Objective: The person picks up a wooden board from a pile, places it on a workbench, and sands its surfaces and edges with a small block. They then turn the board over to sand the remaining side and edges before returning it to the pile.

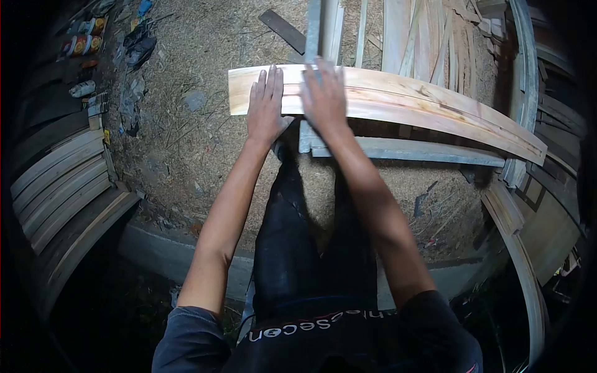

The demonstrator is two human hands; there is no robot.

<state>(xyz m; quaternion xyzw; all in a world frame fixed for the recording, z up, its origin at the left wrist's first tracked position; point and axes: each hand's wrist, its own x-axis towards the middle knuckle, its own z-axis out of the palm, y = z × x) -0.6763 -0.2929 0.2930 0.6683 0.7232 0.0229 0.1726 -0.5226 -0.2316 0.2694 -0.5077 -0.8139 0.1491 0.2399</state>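
A long pale wooden board (398, 99) with reddish streaks and a thin dark line along its length lies crosswise in front of me. My left hand (266, 105) rests flat on it near the left end, fingers stretched toward the far edge and thumb out at the near edge. Just to the right, my right hand (324, 96) is laid over the board with fingers extended, slightly smeared by motion. The board lies across a grey wooden frame (410, 151), with its left end jutting past the frame.
Long planks and strips (401, 37) lie beyond the board. A dark offcut (283, 31) is on the shaving-covered ground (199, 62). Stacked boards (59, 180) stand at the left, with jars (84, 45) farther back. More timber (522, 248) lines the right side.
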